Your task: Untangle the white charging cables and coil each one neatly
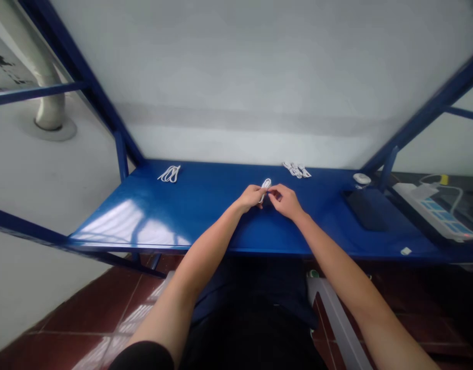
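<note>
A coiled white cable (266,183) is gripped in my left hand (252,196), its loops standing up above the thumb and fingers. Close beside it, my right hand (285,201) is closed in a pinch at the coil's right side. What the right fingertips hold is too small to make out. Both hands are just above the middle of the blue table (205,205). Further back to the right lie several bundled white cables (297,170). Another white cable (169,173), loosely looped, rests at the back left.
On the right are a black phone-like slab (363,209), a round white object (361,179) and a white power strip (438,210) with a plugged-in adapter. A small white piece (406,251) lies near the front edge. Blue frame bars (123,154) flank the table.
</note>
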Action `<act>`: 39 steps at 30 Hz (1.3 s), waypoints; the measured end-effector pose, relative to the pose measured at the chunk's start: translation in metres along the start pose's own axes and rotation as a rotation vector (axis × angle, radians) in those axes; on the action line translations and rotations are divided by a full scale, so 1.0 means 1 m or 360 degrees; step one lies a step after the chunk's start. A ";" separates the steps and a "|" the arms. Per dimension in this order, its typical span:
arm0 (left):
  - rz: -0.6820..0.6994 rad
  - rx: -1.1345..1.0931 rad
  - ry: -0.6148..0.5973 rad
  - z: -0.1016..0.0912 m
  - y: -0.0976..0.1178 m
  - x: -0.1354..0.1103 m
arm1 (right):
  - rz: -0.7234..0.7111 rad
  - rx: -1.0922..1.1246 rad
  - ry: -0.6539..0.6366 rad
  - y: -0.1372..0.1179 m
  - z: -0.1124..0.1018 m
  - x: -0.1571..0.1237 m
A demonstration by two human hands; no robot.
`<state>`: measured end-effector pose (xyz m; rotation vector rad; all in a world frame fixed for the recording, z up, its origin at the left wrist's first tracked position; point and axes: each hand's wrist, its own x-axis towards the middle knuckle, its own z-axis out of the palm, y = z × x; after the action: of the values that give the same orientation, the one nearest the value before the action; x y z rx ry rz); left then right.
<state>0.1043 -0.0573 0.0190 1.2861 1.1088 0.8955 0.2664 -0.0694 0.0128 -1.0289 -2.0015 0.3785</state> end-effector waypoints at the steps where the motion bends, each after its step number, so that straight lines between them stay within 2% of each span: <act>1: -0.0008 0.0001 0.0002 0.000 0.000 0.000 | -0.0051 -0.0056 -0.0022 0.001 -0.001 0.000; 5: 0.0011 0.0094 0.0011 -0.001 -0.002 0.001 | -0.0082 -0.0174 -0.0046 0.000 -0.002 0.001; 8: 0.0092 0.0227 0.0004 -0.002 -0.004 0.001 | 0.0026 -0.0141 -0.0001 -0.002 0.001 0.001; 11: 0.0185 0.0356 -0.0011 -0.002 -0.004 -0.001 | 0.0332 0.0098 0.0004 -0.003 0.005 0.002; 15: 0.0345 0.0544 -0.0007 -0.001 -0.002 -0.004 | 0.0840 0.0670 -0.0108 -0.003 0.008 0.005; 19: 0.0446 0.0643 0.0006 -0.001 -0.002 -0.005 | 0.1094 0.1110 -0.0203 -0.003 0.006 0.007; 22: 0.0444 0.0621 -0.0041 -0.003 -0.002 -0.005 | 0.1056 0.1121 -0.0213 -0.001 0.002 0.008; 27: 0.0377 0.0498 -0.0193 -0.008 0.005 -0.007 | 0.0927 0.1110 0.0018 0.002 -0.007 0.010; 33: 0.0263 0.0546 -0.0387 -0.011 0.013 -0.013 | 0.0727 0.1095 -0.0148 0.004 -0.009 0.010; 39: 0.0143 0.0343 -0.0399 -0.018 0.011 -0.010 | 0.0729 0.1166 -0.0045 0.010 -0.007 0.011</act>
<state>0.0857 -0.0605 0.0325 1.5893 0.9736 0.6699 0.2737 -0.0553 0.0170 -0.9740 -1.4282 1.2645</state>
